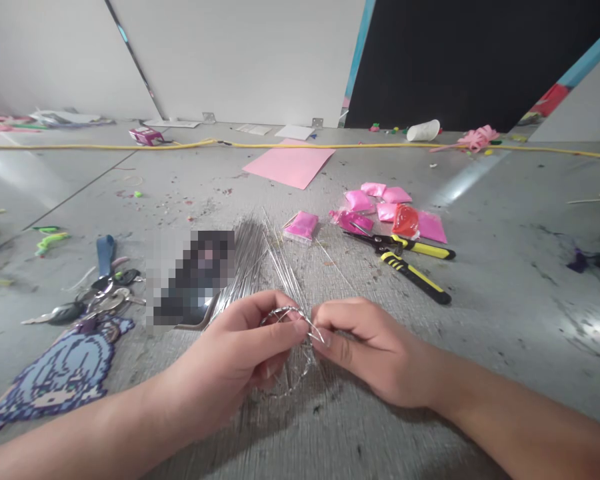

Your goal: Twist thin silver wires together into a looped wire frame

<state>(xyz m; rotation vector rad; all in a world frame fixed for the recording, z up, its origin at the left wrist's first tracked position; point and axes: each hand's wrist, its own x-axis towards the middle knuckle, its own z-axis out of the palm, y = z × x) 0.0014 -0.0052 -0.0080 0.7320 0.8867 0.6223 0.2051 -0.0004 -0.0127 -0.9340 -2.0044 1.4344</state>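
Note:
A round frame of twisted silver wire (300, 385) is held low over the grey table. My left hand (255, 340) pinches its upper rim between thumb and fingers. Just to the right, my right hand (363, 343) is closed on thin wire ends at the same rim, its fingertips almost touching the left ones. Behind the hands lies a bundle of straight silver wires (247, 250), with a few loose ones beside it. Yellow and black pliers (403, 257) rest with open handles beyond my right hand.
Pink packets (359, 201) and a red one (405, 221) lie behind the pliers. A blurred-out phone (195, 280), keys (110, 297) and a blue pixel charm (65, 373) are at left. A yellow cord (280, 145) crosses behind pink paper (293, 163).

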